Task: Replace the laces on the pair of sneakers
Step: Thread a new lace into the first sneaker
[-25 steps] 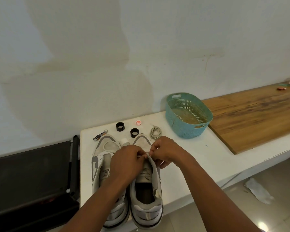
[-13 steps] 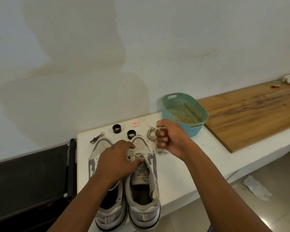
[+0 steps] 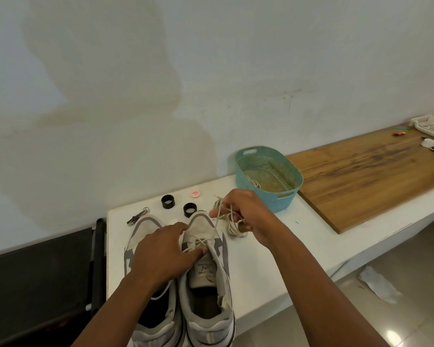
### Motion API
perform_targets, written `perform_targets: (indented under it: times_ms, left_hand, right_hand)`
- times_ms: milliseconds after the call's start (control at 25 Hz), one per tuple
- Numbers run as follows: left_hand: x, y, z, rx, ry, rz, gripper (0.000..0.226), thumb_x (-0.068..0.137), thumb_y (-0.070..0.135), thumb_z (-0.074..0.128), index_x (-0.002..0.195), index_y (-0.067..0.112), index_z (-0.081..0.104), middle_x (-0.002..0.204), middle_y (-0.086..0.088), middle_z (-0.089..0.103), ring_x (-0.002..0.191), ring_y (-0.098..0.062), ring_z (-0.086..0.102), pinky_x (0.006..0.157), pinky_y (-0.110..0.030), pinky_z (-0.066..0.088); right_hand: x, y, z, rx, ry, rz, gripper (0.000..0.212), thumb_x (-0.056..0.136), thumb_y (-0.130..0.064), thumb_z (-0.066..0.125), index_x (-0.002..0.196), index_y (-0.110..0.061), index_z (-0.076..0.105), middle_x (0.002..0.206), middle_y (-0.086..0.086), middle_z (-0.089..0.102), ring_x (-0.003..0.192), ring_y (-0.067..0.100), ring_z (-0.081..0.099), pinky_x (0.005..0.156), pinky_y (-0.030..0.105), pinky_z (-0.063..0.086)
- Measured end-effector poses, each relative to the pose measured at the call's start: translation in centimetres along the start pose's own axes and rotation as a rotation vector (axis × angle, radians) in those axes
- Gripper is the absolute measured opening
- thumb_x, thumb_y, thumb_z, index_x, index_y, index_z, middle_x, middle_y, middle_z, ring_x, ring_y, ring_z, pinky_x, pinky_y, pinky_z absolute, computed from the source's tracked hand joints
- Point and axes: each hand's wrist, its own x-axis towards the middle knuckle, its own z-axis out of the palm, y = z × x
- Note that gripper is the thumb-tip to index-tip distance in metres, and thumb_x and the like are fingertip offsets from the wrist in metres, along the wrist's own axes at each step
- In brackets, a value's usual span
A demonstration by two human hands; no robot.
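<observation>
On the right sneaker [image 3: 208, 266] the left hand [image 3: 161, 254] presses flat-fingered — the right hand [image 3: 246, 211] pinches its lace [image 3: 217, 221].

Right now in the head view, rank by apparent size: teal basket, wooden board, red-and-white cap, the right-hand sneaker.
1. wooden board
2. right-hand sneaker, though nearness to the camera inflates it
3. teal basket
4. red-and-white cap

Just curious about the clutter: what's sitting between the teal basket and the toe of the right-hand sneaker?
In the head view, the right hand and a loose bundle of lace lie between the basket and the sneaker.
</observation>
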Motion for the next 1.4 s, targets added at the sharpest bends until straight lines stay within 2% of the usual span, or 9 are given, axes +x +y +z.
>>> perform_targets:
  times_ms: [120,200,280,480,800,960,1040,1160,1400]
  left_hand:
    - [0.0,0.0,0.1,0.018,-0.026,-0.022,0.079,0.072,0.088,0.054,0.134,0.039,0.057,0.128,0.018,0.066,0.113,-0.01,0.064,0.09,-0.032,0.054]
    - [0.2,-0.3,0.0,0.014,-0.002,-0.033,0.057,0.075,0.086,0.053,0.106,0.039,0.064,0.101,0.02,0.07,0.091,-0.003,0.065,0.078,-0.028,0.056]
    - [0.4,-0.5,-0.3,0.027,0.016,-0.048,0.046,0.084,0.078,0.05,0.082,0.034,0.061,0.079,0.017,0.066,0.075,-0.002,0.061,0.066,-0.025,0.052]
    - [0.5,-1.3,-0.6,0.02,-0.05,0.011,0.025,0.087,0.054,0.065,0.075,0.033,0.065,0.075,0.018,0.067,0.074,-0.004,0.063,0.061,-0.02,0.043]
    - [0.8,-1.7,-0.2,-0.06,-0.021,-0.019,0.014,0.082,0.037,0.065,0.073,0.028,0.06,0.073,0.013,0.067,0.07,-0.007,0.063,0.067,-0.034,0.057]
    - [0.7,-1.7,-0.7,-0.095,0.068,-0.023,0.02,0.086,0.054,0.066,0.083,0.035,0.062,0.081,0.02,0.067,0.075,-0.001,0.063,0.069,-0.027,0.054]
    - [0.7,-1.4,-1.2,-0.147,0.109,-0.029,0.021,0.085,0.055,0.069,0.08,0.035,0.063,0.08,0.02,0.067,0.074,0.0,0.062,0.066,-0.023,0.048]
    - [0.4,-0.8,-1.6,-0.152,0.036,0.004,0.03,0.08,0.061,0.07,0.072,0.032,0.065,0.073,0.017,0.067,0.072,-0.001,0.062,0.063,-0.025,0.047]
    - [0.2,-0.1,-1.9,-0.041,-0.121,-0.078,0.034,0.07,0.069,0.071,0.071,0.036,0.07,0.072,0.015,0.068,0.07,-0.003,0.065,0.061,-0.026,0.052]
  right_hand:
    - [-0.2,0.1,-0.2,-0.166,0.025,0.019,0.021,0.098,-0.028,0.055,0.099,-0.007,0.053,0.079,0.005,0.069,0.052,0.011,0.05,0.051,0.025,0.032]
    - [0.1,1.5,-0.3,-0.732,0.004,-0.024,0.041,0.089,-0.046,0.07,0.114,-0.018,0.055,0.103,0.0,0.067,0.084,0.016,0.064,0.067,0.031,0.046]
    - [0.6,2.7,-0.1,-0.985,-0.143,-0.034,0.041,0.082,-0.051,0.078,0.114,-0.027,0.067,0.118,-0.007,0.065,0.103,0.017,0.062,0.081,0.033,0.052]
    - [1.0,2.9,0.2,-0.963,-0.149,-0.068,0.011,0.081,-0.037,0.082,0.087,-0.028,0.081,0.099,-0.008,0.071,0.092,0.015,0.064,0.078,0.032,0.053]
    - [1.5,3.2,-0.6,-0.996,-0.144,-0.01,0.011,0.077,-0.032,0.082,0.086,-0.025,0.082,0.088,-0.006,0.076,0.087,0.016,0.07,0.081,0.037,0.061]
    - [1.1,3.0,-1.0,-0.939,-0.087,-0.026,0.044,0.082,-0.048,0.079,0.12,-0.028,0.071,0.118,-0.008,0.068,0.111,0.018,0.064,0.095,0.035,0.052]
    - [1.2,2.8,-1.4,-0.872,-0.006,-0.083,0.048,0.094,-0.037,0.068,0.137,-0.018,0.059,0.129,0.002,0.063,0.121,0.024,0.06,0.101,0.036,0.049]
    - [1.4,2.5,-1.1,-0.699,0.104,-0.204,0.031,0.098,-0.004,0.054,0.126,-0.011,0.066,0.117,0.007,0.072,0.104,0.022,0.067,0.082,0.033,0.055]
    - [0.6,2.3,2.4,-0.422,-0.096,-0.217,0.013,0.096,0.001,0.061,0.095,-0.012,0.065,0.084,0.006,0.079,0.069,0.018,0.075,0.061,0.033,0.061]
